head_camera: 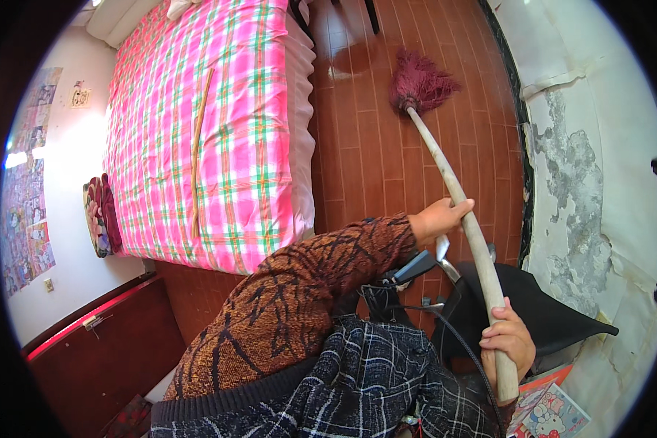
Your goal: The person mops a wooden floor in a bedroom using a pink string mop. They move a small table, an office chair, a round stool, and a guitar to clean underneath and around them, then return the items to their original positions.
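A mop with maroon strands (421, 82) rests its head on the reddish-brown floor, ahead of me and beside the bed. Its long, pale, slightly curved wooden handle (446, 169) runs back toward my body. Partway along the handle, my left hand (441, 219) grips it with the thumb laid over the top. Lower down, near the handle's butt end, my right hand (509, 342) wraps around it with the fingers showing on top. The strands spread out over the floor planks, apart from the wall.
To the left is a bed with a pink plaid sheet (246, 164), a wooden stick (199, 148) lying on it. A peeling white wall (569, 180) borders the right. A black folding chair (536, 306) stands by my right hand. Dark furniture legs (371, 16) show at the top.
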Motion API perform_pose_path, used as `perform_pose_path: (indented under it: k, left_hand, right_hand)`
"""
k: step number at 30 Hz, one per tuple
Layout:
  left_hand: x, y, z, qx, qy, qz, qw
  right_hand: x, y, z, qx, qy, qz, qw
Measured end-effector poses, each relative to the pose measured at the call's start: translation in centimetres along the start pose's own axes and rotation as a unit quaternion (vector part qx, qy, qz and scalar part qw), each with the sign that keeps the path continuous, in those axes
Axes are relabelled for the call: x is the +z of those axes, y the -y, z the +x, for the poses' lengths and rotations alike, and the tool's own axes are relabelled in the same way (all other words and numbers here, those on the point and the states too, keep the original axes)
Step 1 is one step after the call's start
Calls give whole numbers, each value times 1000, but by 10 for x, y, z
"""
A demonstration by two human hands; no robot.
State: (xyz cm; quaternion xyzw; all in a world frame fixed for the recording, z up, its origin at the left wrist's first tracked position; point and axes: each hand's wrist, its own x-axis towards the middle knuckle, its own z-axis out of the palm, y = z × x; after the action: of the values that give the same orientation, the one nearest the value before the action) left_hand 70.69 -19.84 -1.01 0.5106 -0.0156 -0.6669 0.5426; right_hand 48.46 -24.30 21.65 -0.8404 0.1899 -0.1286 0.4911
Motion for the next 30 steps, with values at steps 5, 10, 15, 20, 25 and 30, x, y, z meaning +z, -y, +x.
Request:
perform_pose_path:
  k: [5,10,15,20,25,30]
  left_hand:
    - [-82,25,-58,-19,-87,-37,995]
    - [-165,54,-156,13,-153,-161,975]
    - [-159,94,-254,-130,-173,-110,970]
    - [-130,121,-311,-151,-51,-43,986]
    - [-129,115,-324,-181,95,89,975]
    - [-159,92,-332,-113,107,166,974]
  right_hand:
    - [-15,13,-6,-3,-24,-3,1000]
    - [-33,9,30,-41,-25,21,999]
    - [-27,8,58,-94,6,20,995]
    - [-23,6,60,-93,-18,45,995]
    - [-11,15,50,-54,-21,20,998]
    - [5,42,17,32,-18,6,999]
